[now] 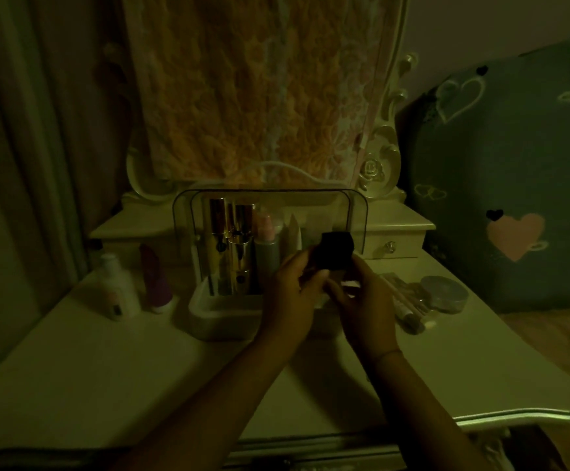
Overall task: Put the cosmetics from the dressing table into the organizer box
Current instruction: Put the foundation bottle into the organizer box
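Note:
A clear-walled organizer box [209, 309] with a white base stands at the middle of the dressing table. Inside it are gold tubes [237, 253], a pink-topped bottle [266, 239] and a pale tube. Both hands hover just in front of the box. My left hand [288, 297] and my right hand [365, 304] together hold a bottle with a black cap [336, 254]; its lower body is hidden by my fingers. Loose on the table are a white bottle [115, 288], a dark purple tube [156, 283], a round compact [445, 292] and several brushes [409, 307].
The pale dressing table [107, 385] has small drawers [390, 248] at the back and a carved mirror frame draped with a floral cloth [260, 90]. A curtain hangs at the left. A heart-patterned cushion [507, 185] stands at the right. The room is dim.

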Available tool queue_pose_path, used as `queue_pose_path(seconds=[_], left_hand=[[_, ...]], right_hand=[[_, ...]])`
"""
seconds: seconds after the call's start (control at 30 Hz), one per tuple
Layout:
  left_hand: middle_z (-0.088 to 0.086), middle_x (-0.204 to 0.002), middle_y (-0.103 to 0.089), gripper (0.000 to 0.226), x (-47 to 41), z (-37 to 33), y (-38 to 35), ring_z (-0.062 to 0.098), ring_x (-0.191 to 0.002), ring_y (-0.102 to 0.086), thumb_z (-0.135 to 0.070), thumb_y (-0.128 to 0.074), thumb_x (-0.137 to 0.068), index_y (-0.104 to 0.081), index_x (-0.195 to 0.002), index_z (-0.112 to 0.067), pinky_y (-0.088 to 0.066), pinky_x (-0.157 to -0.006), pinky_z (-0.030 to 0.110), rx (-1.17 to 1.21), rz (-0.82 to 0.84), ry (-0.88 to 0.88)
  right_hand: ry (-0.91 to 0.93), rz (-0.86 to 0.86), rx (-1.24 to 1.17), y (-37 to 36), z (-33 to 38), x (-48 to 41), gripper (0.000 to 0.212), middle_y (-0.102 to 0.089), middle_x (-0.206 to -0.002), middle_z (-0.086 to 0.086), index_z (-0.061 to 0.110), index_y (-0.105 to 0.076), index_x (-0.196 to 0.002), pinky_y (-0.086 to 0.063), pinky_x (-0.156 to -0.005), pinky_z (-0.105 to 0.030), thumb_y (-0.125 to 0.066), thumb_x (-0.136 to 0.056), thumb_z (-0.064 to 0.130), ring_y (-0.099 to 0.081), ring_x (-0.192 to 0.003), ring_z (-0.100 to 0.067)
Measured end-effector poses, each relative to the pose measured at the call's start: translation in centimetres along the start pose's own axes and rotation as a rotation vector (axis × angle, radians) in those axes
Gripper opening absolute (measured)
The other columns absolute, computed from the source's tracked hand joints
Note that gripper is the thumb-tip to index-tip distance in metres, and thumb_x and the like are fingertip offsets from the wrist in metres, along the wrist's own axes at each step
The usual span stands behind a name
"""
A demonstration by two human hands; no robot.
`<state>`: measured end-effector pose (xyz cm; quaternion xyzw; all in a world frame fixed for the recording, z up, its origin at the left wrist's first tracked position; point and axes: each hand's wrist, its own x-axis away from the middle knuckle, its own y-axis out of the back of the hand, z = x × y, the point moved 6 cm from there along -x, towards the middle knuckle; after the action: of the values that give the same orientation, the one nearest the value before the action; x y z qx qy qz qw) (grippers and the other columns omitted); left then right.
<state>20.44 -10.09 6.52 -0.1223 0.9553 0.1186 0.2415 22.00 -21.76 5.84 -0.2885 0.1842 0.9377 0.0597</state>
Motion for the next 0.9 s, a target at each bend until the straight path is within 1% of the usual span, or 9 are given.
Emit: queue_pose_path(seconds=[0.13,0.27,0.37,0.47,0.53,0.63,0.7,0.83,0.9], left_hand=[[0.003,-0.121,-0.060,0.039,-1.4,1.4,0.3,0.013,-0.111,-0.056,-0.010,-0.054,-0.090,-0.051,-0.127,-0.021,-0.048,-0.085,0.019,-0.014,-0.012,0.065],[0.009,-0.125,-0.060,0.041,-2.3,2.8,-0.4,0.021,-0.116,-0.056,-0.011,-0.053,-0.091,-0.048,-0.131,-0.015,-0.048,-0.098,0.040,-0.017,-0.055,0.147],[0.012,-0.128,-0.058,0.042,-2.6,3.5,-0.8,0.023,-0.119,-0.054,-0.010,-0.053,-0.091,-0.047,-0.132,-0.013,-0.045,-0.101,0.042,-0.020,-0.102,0.192],[0.014,-0.128,-0.058,0.039,-2.6,4.2,-1.1,0.025,-0.119,-0.053,-0.012,-0.051,-0.092,-0.049,-0.131,-0.011,-0.045,-0.101,0.044,-0.057,-0.113,0.228],[0.014,-0.121,-0.061,0.032,-2.7,4.5,-1.1,0.025,-0.112,-0.057,-0.017,-0.049,-0.094,-0.054,-0.124,-0.009,-0.048,-0.095,0.041,-0.115,-0.113,0.239],[0.015,-0.094,-0.064,0.023,-2.9,4.6,-1.0,0.022,-0.083,-0.059,-0.019,-0.043,-0.096,-0.061,-0.100,-0.006,-0.046,-0.071,0.032,-0.167,-0.119,0.234],[0.017,-0.093,-0.063,0.024,-2.9,4.7,-0.9,0.022,-0.079,-0.058,-0.019,-0.040,-0.097,-0.060,-0.098,-0.005,-0.042,-0.066,0.027,-0.183,-0.100,0.250],[0.016,-0.126,-0.056,0.035,-2.7,5.1,-0.9,0.028,-0.111,-0.055,-0.019,-0.038,-0.097,-0.049,-0.130,-0.009,-0.047,-0.092,0.035,-0.227,-0.033,0.308],[0.015,-0.134,-0.051,0.040,-2.6,5.2,-0.9,0.030,-0.115,-0.053,-0.018,-0.038,-0.097,-0.040,-0.137,-0.014,-0.047,-0.098,0.045,-0.229,-0.003,0.339]], right_hand=[[-0.058,-0.052,0.033,-2.2,-0.6,-0.9,0.039,-0.068,-0.107,0.001,0.023,-0.053,-0.123,-0.055,-0.074,-0.033,-0.061,-0.085,0.022,-0.064,-0.090,-0.012],[-0.126,-0.082,0.084,-3.4,-1.4,-1.7,0.031,-0.069,-0.098,-0.002,0.025,-0.053,-0.120,-0.058,-0.065,-0.038,-0.053,-0.089,0.021,-0.067,-0.081,-0.018],[-0.163,-0.059,0.121,-3.9,-1.9,-2.2,0.028,-0.069,-0.096,-0.006,0.022,-0.054,-0.118,-0.057,-0.067,-0.044,-0.050,-0.090,0.023,-0.067,-0.079,-0.023],[-0.166,-0.004,0.213,-4.4,-2.5,-2.5,0.028,-0.068,-0.098,-0.011,0.014,-0.052,-0.119,-0.056,-0.069,-0.041,-0.048,-0.092,0.021,-0.066,-0.081,-0.027],[-0.188,0.029,0.233,-4.6,-2.9,-2.6,0.024,-0.068,-0.096,-0.012,0.013,-0.052,-0.114,-0.054,-0.067,-0.038,-0.046,-0.093,0.022,-0.065,-0.080,-0.028],[-0.217,0.067,0.275,-4.9,-3.3,-2.7,0.024,-0.067,-0.095,-0.012,0.013,-0.051,-0.112,-0.049,-0.065,-0.033,-0.046,-0.093,0.026,-0.064,-0.081,-0.028],[-0.236,0.086,0.304,-5.0,-3.5,-2.8,0.024,-0.066,-0.097,-0.012,0.012,-0.052,-0.112,-0.050,-0.067,-0.035,-0.046,-0.093,0.025,-0.064,-0.083,-0.028],[-0.268,0.093,0.306,-4.9,-3.9,-3.3,0.022,-0.067,-0.098,-0.013,0.009,-0.056,-0.109,-0.049,-0.067,-0.033,-0.050,-0.091,0.021,-0.064,-0.087,-0.028],[-0.273,0.081,0.284,-4.7,-3.9,-3.4,0.022,-0.068,-0.098,-0.013,0.010,-0.057,-0.108,-0.047,-0.067,-0.031,-0.051,-0.091,0.023,-0.065,-0.088,-0.028]])
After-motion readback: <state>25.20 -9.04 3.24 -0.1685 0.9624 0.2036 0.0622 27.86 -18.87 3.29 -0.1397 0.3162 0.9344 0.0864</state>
